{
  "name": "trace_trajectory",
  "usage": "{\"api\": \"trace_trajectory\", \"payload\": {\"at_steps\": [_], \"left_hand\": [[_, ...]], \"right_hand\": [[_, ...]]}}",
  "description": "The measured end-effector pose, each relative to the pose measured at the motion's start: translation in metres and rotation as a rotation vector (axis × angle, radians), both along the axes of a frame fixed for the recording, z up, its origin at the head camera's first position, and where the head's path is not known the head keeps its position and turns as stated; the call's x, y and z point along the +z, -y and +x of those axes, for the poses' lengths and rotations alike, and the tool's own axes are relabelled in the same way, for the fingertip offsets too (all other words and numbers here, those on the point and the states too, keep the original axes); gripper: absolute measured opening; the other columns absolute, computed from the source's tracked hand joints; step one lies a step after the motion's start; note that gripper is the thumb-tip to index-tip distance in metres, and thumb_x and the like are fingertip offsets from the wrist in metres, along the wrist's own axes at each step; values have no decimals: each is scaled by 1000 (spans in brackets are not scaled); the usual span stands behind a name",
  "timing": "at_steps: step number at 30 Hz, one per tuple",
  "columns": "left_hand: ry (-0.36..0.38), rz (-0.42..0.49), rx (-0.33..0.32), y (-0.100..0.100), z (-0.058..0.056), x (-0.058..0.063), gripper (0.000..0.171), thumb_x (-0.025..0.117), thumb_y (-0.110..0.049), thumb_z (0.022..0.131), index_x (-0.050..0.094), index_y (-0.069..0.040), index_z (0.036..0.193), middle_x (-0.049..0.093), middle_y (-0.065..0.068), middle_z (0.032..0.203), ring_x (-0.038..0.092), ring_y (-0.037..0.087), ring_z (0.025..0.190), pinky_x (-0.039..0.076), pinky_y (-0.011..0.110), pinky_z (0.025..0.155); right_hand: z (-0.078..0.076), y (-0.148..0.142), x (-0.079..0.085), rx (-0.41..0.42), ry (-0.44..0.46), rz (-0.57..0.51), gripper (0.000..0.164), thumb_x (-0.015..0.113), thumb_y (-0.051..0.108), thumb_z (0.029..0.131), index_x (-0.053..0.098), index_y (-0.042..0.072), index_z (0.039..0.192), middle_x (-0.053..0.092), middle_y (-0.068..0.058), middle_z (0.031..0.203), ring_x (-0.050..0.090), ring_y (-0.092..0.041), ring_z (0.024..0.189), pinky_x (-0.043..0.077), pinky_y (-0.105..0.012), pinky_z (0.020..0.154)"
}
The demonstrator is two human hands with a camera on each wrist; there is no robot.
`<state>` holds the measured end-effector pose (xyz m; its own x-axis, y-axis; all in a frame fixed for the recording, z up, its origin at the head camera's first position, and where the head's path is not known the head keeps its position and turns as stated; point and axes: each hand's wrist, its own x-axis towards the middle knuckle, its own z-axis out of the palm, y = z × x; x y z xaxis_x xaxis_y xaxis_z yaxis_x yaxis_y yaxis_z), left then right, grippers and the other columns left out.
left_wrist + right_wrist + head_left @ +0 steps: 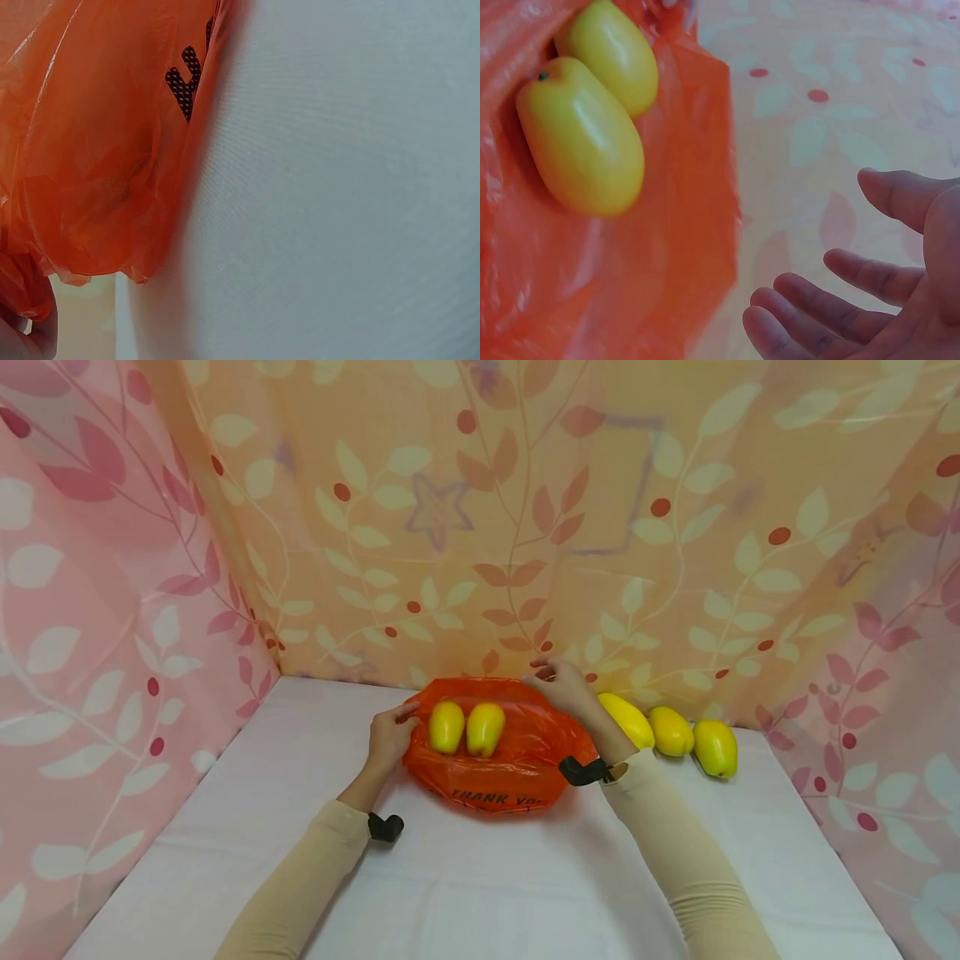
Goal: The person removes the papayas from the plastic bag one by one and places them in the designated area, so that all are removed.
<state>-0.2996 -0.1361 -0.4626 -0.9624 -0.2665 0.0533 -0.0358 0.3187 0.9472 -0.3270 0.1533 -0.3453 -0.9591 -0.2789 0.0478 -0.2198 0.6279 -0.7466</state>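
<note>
A red-orange plastic bag (525, 727) with black "THANK YOU" lettering lies spread on the white table. On it, side by side, are two yellow mangoes (447, 727); the right wrist view shows a small green stem spot on the nearer mango (581, 139). My left hand (392, 735) grips the bag's left edge, and the left wrist view catches part of its fingers (46, 330) at a bunched corner. Over the bag's back right side is my right hand (562, 687). Its fingers are spread and hold nothing, beside the bag's edge in the right wrist view.
Three more yellow mangoes (671, 732) stand in a row at the back right of the table (480, 893), partly behind my right forearm. Leaf-patterned curtains (525, 527) enclose the table at the back and both sides.
</note>
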Motion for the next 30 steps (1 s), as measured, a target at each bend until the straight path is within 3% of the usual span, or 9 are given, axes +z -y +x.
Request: {"api": "trace_trajectory", "payload": {"at_steps": [11, 17, 24, 30], "left_hand": [[4, -13, -4, -1, 1, 1, 32, 62, -6, 92, 67, -5, 124, 62, 18, 131, 48, 30, 135, 37, 44, 113], [-3, -9, -2, 0, 0, 0, 33, 62, -5, 92, 67, -5, 124, 63, 18, 129, 49, 30, 134, 38, 44, 113], [-17, -9, -2, 0, 0, -1, 33, 62, -5, 91, 67, -4, 124, 63, 19, 129, 49, 31, 134, 38, 45, 113], [-22, 0, -1, -1, 0, -2, 32, 62, -5, 91, 68, -3, 123, 64, 19, 127, 50, 31, 133, 38, 44, 113]], "right_hand": [[4, 28, -26, 35, 39, 63, 54, 62, 38, 94, 52, 4, 135, 62, -21, 124, 62, -36, 108, 53, -45, 90], [4, 41, -41, -1, 105, 128, 55, 63, 37, 94, 53, 2, 134, 63, -18, 120, 62, -30, 101, 54, -40, 86], [3, 55, -59, -51, 138, 194, 59, 66, 40, 91, 52, 3, 135, 60, -17, 130, 58, -33, 115, 50, -46, 96], [2, 66, -69, -107, 185, 177, 75, 68, 41, 89, 39, -1, 144, 48, -21, 145, 49, -36, 130, 42, -49, 108]]}}
